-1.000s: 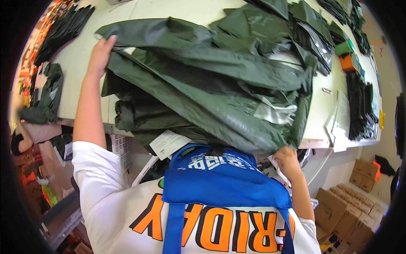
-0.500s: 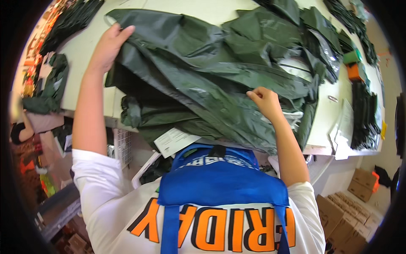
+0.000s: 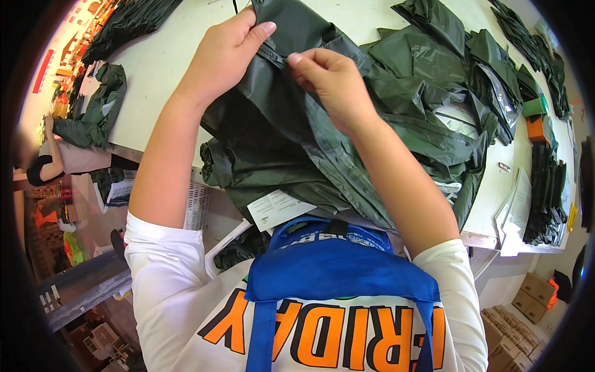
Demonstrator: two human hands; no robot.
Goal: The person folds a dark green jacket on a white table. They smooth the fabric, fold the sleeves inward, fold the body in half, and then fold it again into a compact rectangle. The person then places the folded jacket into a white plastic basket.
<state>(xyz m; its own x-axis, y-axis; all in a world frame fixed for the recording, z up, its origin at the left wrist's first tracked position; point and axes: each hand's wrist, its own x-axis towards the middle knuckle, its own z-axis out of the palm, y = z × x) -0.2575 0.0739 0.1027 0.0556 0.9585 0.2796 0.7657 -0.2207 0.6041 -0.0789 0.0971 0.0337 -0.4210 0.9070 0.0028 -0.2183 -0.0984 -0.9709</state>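
A dark green waterproof jacket [image 3: 279, 115] with a zip along its front edge lies across the table, its upper end lifted. My left hand [image 3: 223, 54] is closed on that raised end, thumb on top and the other fingers hidden behind the cloth. Close beside it, my right hand [image 3: 334, 84] pinches the zipped edge between thumb and fingers. Whether it grips the zip pull itself is hidden. More crumpled green cloth spreads to the right and below my hands. A white printed card [image 3: 279, 209] sticks out at the table's near edge.
Further green garments [image 3: 427, 59] are heaped at the back right. At the right end lie folded dark packs [image 3: 545, 195], papers [image 3: 513, 208] and an orange box [image 3: 538, 128]. Another person's arm [image 3: 52, 152] is at the far left beside a green garment [image 3: 99, 111]. Cartons [image 3: 534, 291] stand lower right.
My left hand has moved right and up with the jacket's end. My right hand has come up and left from the middle of the cloth to the zipped edge beside it.
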